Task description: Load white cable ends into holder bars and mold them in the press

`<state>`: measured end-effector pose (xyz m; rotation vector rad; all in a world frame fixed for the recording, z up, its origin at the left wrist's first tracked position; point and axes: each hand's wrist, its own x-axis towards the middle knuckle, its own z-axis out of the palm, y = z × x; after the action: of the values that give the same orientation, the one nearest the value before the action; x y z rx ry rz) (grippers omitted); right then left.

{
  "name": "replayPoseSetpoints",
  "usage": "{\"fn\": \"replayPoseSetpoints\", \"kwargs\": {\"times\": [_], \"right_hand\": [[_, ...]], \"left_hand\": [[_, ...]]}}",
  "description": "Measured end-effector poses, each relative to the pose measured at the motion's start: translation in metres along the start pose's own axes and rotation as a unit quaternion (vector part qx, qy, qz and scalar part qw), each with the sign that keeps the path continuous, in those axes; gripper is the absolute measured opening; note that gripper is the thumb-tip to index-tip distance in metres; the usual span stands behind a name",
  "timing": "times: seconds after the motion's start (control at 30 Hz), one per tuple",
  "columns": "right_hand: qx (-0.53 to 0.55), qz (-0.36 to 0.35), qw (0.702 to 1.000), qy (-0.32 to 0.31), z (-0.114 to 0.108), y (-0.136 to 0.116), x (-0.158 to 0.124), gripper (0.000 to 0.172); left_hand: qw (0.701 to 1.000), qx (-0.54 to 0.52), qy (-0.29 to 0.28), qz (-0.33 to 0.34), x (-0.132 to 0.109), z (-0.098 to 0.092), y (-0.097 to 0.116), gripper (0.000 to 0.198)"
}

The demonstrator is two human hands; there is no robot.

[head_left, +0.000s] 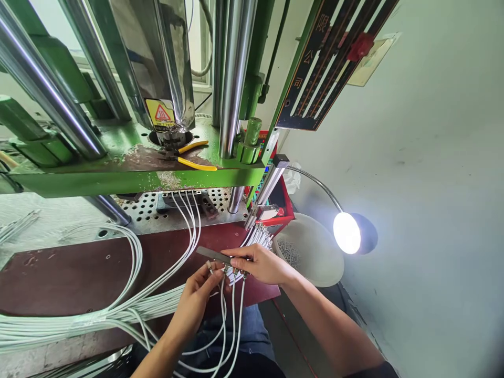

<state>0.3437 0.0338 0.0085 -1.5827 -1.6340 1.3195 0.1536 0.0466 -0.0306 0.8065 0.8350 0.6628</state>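
A flat grey metal bar (212,254) is pinched in my right hand (264,264), its free end pointing left. Several white cables (233,315) hang down from small metal connectors at the bar's lower edge. My left hand (200,290) is closed on one white cable end, close beside the bar. To the left, a thick bundle of white cables (90,321) lies across the brown board (71,273). Other white cables (192,223) run up into a dark mould (181,201) under the green press plate (137,181).
Yellow-handled pliers (197,163) lie on the press plate. A lit lamp (347,232) on a bent neck stands at the right, above a white bin (311,252) holding small metal parts. A red control box (285,199) sits behind my right hand.
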Motion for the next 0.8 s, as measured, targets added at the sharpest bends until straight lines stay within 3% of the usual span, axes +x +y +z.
{"fn": "replayPoseSetpoints", "kwargs": {"times": [0.1, 0.37, 0.63, 0.8], "right_hand": [[0.016, -0.002, 1.0, 0.001, -0.004, 0.002, 0.0, 0.042], [0.024, 0.003, 1.0, 0.009, -0.007, -0.002, 0.002, 0.04], [0.027, 0.005, 1.0, 0.01, -0.009, -0.004, 0.0, 0.038], [0.017, 0.001, 1.0, 0.005, -0.01, -0.004, -0.002, 0.04]], "left_hand": [[0.998, -0.05, 0.022, 0.007, 0.0, -0.005, -0.003, 0.032], [0.997, 0.064, 0.044, 0.01, -0.009, -0.002, 0.006, 0.037], [0.998, -0.05, 0.017, -0.024, -0.006, -0.001, 0.01, 0.03], [0.999, -0.009, 0.04, -0.002, -0.003, -0.002, 0.01, 0.032]]}}
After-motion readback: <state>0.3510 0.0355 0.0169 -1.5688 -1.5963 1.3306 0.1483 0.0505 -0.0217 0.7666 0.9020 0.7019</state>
